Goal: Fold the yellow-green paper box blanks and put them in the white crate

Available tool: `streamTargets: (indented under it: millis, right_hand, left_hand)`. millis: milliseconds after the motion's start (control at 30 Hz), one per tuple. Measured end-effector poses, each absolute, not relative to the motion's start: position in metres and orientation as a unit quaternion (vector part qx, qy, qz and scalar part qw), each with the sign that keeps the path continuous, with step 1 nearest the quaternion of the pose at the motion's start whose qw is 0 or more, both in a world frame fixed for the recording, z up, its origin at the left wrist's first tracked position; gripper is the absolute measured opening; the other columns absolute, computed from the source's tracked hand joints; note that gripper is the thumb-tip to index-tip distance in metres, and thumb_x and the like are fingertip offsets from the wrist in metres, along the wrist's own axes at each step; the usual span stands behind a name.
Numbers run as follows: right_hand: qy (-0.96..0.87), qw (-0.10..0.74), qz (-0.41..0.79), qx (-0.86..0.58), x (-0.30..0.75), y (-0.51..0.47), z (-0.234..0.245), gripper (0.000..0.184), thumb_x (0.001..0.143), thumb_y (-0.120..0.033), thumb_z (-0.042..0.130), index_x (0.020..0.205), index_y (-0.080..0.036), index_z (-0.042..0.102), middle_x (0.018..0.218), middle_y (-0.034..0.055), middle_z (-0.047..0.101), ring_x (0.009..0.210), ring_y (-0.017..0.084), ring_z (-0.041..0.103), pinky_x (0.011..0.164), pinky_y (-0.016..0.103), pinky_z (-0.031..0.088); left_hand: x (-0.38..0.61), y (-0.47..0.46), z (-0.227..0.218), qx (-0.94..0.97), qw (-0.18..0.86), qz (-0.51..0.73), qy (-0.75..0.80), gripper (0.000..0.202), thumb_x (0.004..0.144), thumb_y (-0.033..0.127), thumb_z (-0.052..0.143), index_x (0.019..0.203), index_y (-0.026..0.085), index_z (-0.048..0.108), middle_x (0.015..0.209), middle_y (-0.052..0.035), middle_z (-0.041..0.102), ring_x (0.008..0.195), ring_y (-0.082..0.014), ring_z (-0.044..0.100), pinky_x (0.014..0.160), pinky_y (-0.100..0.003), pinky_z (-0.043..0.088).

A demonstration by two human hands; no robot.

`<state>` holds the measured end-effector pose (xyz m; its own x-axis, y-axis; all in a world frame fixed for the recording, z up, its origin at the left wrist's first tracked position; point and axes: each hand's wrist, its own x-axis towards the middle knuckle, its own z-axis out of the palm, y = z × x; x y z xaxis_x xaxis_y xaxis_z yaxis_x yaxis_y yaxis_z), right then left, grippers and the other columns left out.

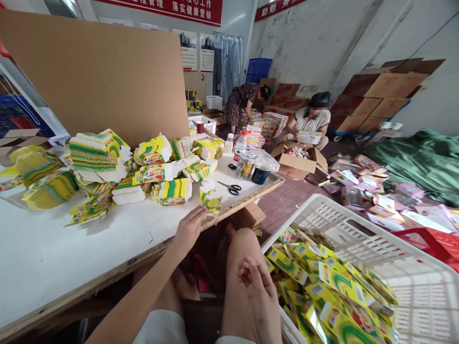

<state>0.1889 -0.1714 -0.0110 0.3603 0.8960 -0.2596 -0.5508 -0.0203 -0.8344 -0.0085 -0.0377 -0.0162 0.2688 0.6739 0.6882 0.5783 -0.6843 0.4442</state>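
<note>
My left hand [189, 230] rests at the front edge of the white table [53, 248], its fingers stretched toward a small yellow-green carton [211, 199] that stands just beyond the fingertips. It holds nothing. My right hand [258, 291] lies on my bare knee with its fingers loosely curled and nothing visible in them. Stacks of flat yellow-green cartons [158, 167] cover the table's far half. A white plastic basket [358, 229] to my right holds several folded yellow-green boxes [322, 286].
Black scissors [231, 187], a jar, a dark cup [260, 175] and bottles stand at the table's right end. A tall cardboard sheet [107, 71] backs the table. Two other people work among boxes behind. Packets, a red crate and a green tarp lie on the floor at right.
</note>
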Motion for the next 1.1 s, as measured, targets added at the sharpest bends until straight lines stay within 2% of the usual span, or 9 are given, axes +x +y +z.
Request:
streamTargets:
  millis: [133,233,333,433,533,733,900,1000,1100]
  right_hand:
    - [-0.202,0.650,0.576,-0.453,0.179,-0.162,0.005,0.035,0.072,-0.046,0.083,0.097,-0.023,0.077,0.087,0.0040,0.078,0.074,0.021,0.070,0.066,0.029,0.054]
    - [-0.215,0.656,0.582,-0.430,0.175,-0.161,0.007,0.029,0.067,-0.038,0.087,0.090,-0.025,0.075,0.088,0.0017,0.077,0.079,0.021,0.071,0.070,0.030,0.056]
    - [-0.224,0.644,0.585,-0.439,0.173,-0.165,0.005,0.029,0.066,-0.039,0.088,0.087,-0.023,0.074,0.081,0.0019,0.077,0.075,0.020,0.071,0.069,0.030,0.056]
    - [-0.237,0.625,0.607,-0.430,0.169,-0.171,0.001,0.032,0.066,-0.040,0.089,0.087,-0.021,0.074,0.077,0.0024,0.075,0.069,0.019,0.069,0.068,0.030,0.056]
    - [-0.248,0.600,0.636,-0.418,0.168,-0.175,-0.002,0.032,0.067,-0.041,0.088,0.087,-0.020,0.074,0.080,0.0043,0.076,0.069,0.020,0.069,0.068,0.032,0.056]
    - [-0.297,0.583,0.613,-0.443,0.169,-0.179,-0.001,0.031,0.071,-0.044,0.085,0.086,-0.020,0.074,0.085,0.0062,0.077,0.081,0.024,0.071,0.075,0.034,0.056]
    - [-0.354,0.569,0.569,-0.477,0.161,-0.182,0.003,0.034,0.072,-0.051,0.082,0.079,-0.019,0.072,0.076,0.0060,0.074,0.071,0.024,0.069,0.067,0.034,0.057]
    - [-0.394,0.563,0.510,-0.517,0.158,-0.183,0.003,0.034,0.078,-0.053,0.076,0.078,-0.019,0.070,0.073,0.0054,0.072,0.067,0.023,0.067,0.063,0.033,0.057]
    - [-0.436,0.570,0.449,-0.533,0.160,-0.183,0.002,0.029,0.080,-0.050,0.074,0.082,-0.021,0.070,0.076,0.0058,0.073,0.070,0.023,0.068,0.065,0.033,0.059]
  left_hand:
    - [0.000,-0.105,-0.016,0.852,0.034,0.448,0.267,0.039,0.099,0.010,0.050,0.135,0.020,0.059,0.126,-0.0068,0.073,0.125,-0.0197,0.063,0.107,-0.034,0.055]
    - [0.008,-0.142,-0.018,0.858,0.123,0.442,0.233,0.045,0.097,0.010,0.054,0.140,0.020,0.055,0.137,-0.0100,0.066,0.136,-0.0239,0.053,0.111,-0.039,0.051]
    - [0.014,-0.153,-0.011,0.691,0.347,0.534,0.343,0.046,0.095,0.024,0.061,0.141,0.025,0.056,0.147,-0.0109,0.057,0.142,-0.0299,0.044,0.116,-0.044,0.043]
    - [0.019,-0.145,0.004,0.457,0.627,0.526,0.348,0.050,0.090,0.045,0.066,0.134,0.021,0.063,0.137,-0.0135,0.066,0.133,-0.0350,0.055,0.111,-0.047,0.046]
    - [0.021,-0.140,0.017,0.344,0.786,0.447,0.252,0.051,0.082,0.052,0.072,0.119,0.016,0.074,0.126,-0.0164,0.072,0.120,-0.0370,0.064,0.105,-0.048,0.049]
    - [0.024,-0.147,0.022,0.341,0.785,0.449,0.256,0.040,0.080,0.047,0.077,0.101,0.013,0.079,0.106,-0.0159,0.078,0.101,-0.0322,0.072,0.093,-0.042,0.054]
    - [0.027,-0.150,0.014,0.360,0.701,0.498,0.362,0.042,0.082,0.053,0.072,0.097,0.014,0.075,0.092,-0.0111,0.079,0.087,-0.0270,0.073,0.079,-0.036,0.056]
    - [0.026,-0.150,0.011,0.372,0.670,0.516,0.382,0.042,0.083,0.049,0.073,0.109,0.016,0.068,0.092,-0.0080,0.077,0.085,-0.0237,0.071,0.077,-0.033,0.055]
    - [0.021,-0.150,0.013,0.421,0.601,0.532,0.422,0.059,0.083,0.040,0.075,0.132,0.022,0.048,0.095,-0.0053,0.076,0.083,-0.0208,0.070,0.075,-0.030,0.054]
